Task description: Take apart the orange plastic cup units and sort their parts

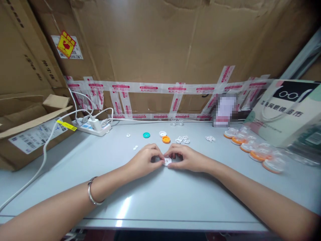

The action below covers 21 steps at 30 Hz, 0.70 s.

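Observation:
A small white plastic part (167, 161) lies low over the table between my two hands. My left hand (148, 161) pinches its left side with thumb and fingertips. On the opposite side, my right hand (186, 158) grips it the same way. Just beyond my fingers are an orange disc (166, 139), a white ring (163, 134) and a teal disc (146, 135). Several white openwork pieces (182, 140) lie behind my right hand. Tiny white pieces (135, 147) rest to the left, with another small white piece (128, 135) farther back.
A row of clear-topped orange and white units (253, 150) runs along the right, beside a paper bag (281, 110). At left stand a cardboard box (32, 134) and a power strip (96, 129) with a trailing white cable (45, 154). Clear cups (177, 122) sit at the back.

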Motion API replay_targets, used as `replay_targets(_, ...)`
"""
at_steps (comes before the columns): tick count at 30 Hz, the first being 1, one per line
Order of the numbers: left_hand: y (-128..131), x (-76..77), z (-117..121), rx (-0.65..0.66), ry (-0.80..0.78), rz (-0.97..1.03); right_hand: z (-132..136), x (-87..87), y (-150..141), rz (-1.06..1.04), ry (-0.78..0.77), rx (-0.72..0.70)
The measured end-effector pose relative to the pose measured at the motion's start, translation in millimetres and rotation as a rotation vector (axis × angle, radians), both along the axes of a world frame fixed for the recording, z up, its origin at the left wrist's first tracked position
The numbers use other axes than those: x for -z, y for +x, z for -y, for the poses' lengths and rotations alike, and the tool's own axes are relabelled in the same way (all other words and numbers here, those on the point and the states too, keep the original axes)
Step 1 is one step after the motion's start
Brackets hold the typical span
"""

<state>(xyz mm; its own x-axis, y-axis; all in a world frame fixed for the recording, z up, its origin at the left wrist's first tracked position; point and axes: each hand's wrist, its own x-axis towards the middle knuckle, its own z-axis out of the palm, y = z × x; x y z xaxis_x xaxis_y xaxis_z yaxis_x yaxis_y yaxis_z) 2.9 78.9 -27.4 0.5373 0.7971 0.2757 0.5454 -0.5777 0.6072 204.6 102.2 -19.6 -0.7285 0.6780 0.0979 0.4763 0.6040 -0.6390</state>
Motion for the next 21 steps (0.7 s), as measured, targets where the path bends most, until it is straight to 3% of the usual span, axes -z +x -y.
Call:
replay_targets(13, 5, -3.3, -10, -0.124, -0.174, -0.153, 8, 5.6, -14, -0.003, -0.045, 0.197)
replay_targets(17, 8, -12.1, -4, -0.141, -0.089, -0.264, 8, 7.8, -16, 0.003, -0.069, 0.213)
replay_targets(21, 18, -15.1, 8, -0.158, 0.097, -0.477, 9, 8.2, -18, -0.002, -0.042, 0.214)
